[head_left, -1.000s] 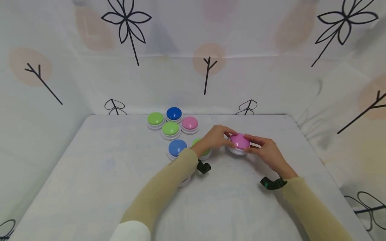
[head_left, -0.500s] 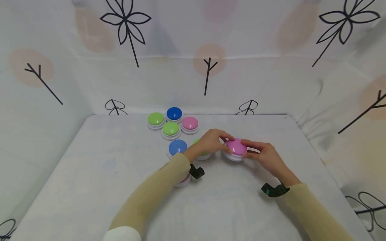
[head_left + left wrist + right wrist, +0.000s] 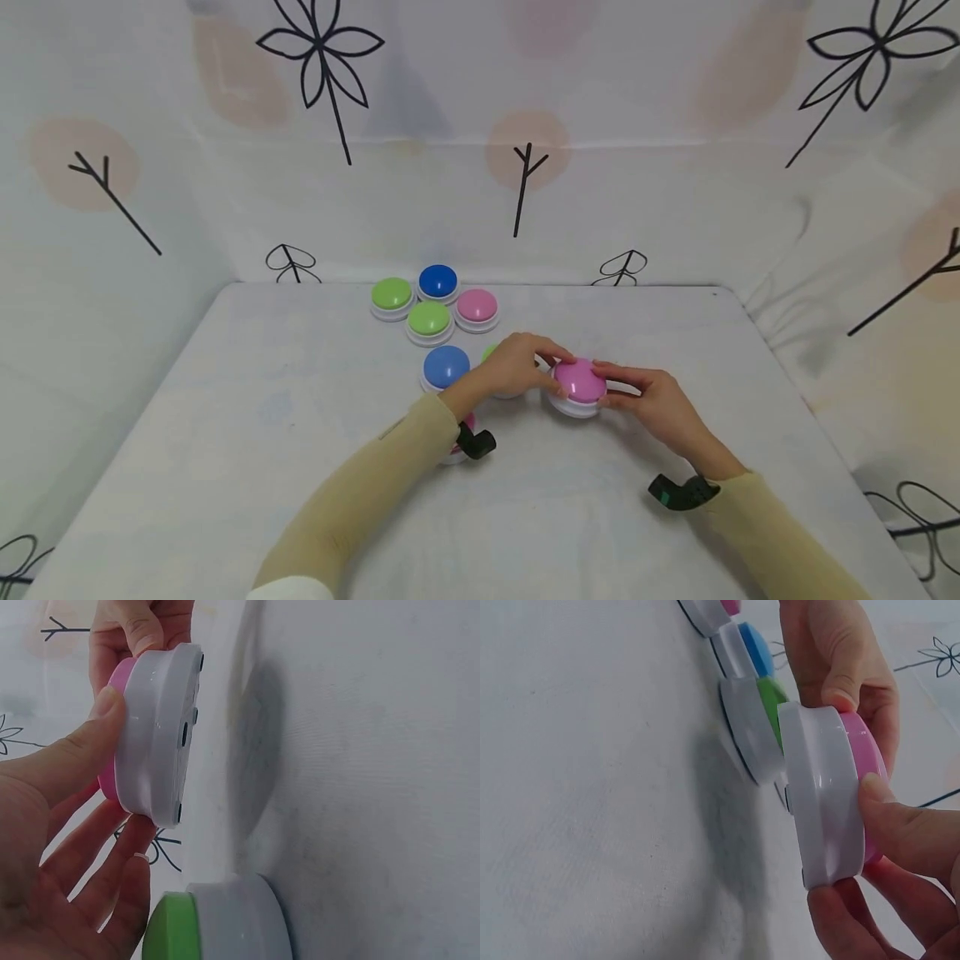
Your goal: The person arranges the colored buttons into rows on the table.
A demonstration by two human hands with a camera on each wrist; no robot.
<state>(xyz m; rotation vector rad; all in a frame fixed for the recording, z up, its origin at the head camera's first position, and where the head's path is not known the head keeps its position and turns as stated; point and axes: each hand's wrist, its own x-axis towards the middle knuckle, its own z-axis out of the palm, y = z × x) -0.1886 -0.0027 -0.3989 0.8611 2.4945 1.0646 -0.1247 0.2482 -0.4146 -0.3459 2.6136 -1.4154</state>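
A round push button with a pink dome and white base (image 3: 580, 381) is held between both hands, right of the table's middle. My left hand (image 3: 517, 365) grips its left side, with the thumb on the pink dome in the left wrist view. From the opposite side my right hand (image 3: 660, 404) pinches the base and dome with thumb and fingers. Both wrist views show the base raised off the table, its small dark feet (image 3: 185, 733) visible and a shadow beneath. Just beyond the left hand, a green button (image 3: 172, 930) stands on the table, mostly covered in the head view.
On the white table (image 3: 225, 433), a dark blue button (image 3: 438, 281), two green ones (image 3: 392, 293) and a pink one (image 3: 477, 305) cluster at the back. A lighter blue button (image 3: 447, 367) stands nearer. Another pink button (image 3: 469, 420) is partly hidden by the left wrist.
Both hands have brought the pink button toward the person and slightly left. The left forearm has drawn back, and the other buttons stay where they were on the table.
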